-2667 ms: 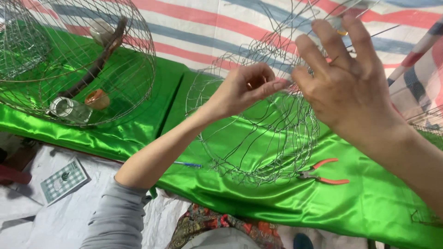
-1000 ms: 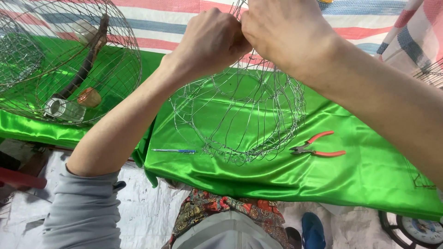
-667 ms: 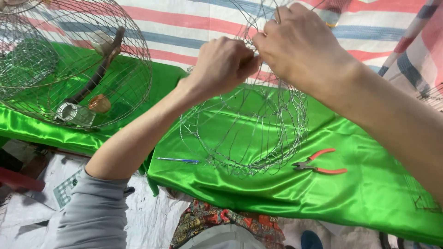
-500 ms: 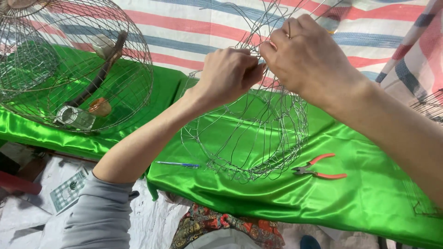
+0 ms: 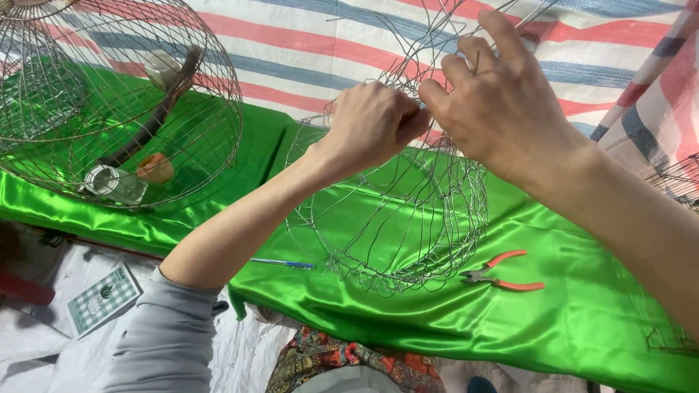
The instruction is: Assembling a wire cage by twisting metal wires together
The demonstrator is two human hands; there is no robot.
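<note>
Near the front edge of the green satin cloth (image 5: 408, 327) lie red-handled pliers (image 5: 506, 271) to the right and a blue pen (image 5: 282, 263) to the left. Between them sits the half-built wire basket (image 5: 393, 218). Above it, the left hand (image 5: 371, 125) is closed, pinching a wire at the frame's top; the right hand (image 5: 502, 109) pinches beside it, other fingers spread. A springy loose end could whip free, or the frame slide on the slick cloth. Far left stands a finished wire cage (image 5: 124, 102)
</note>
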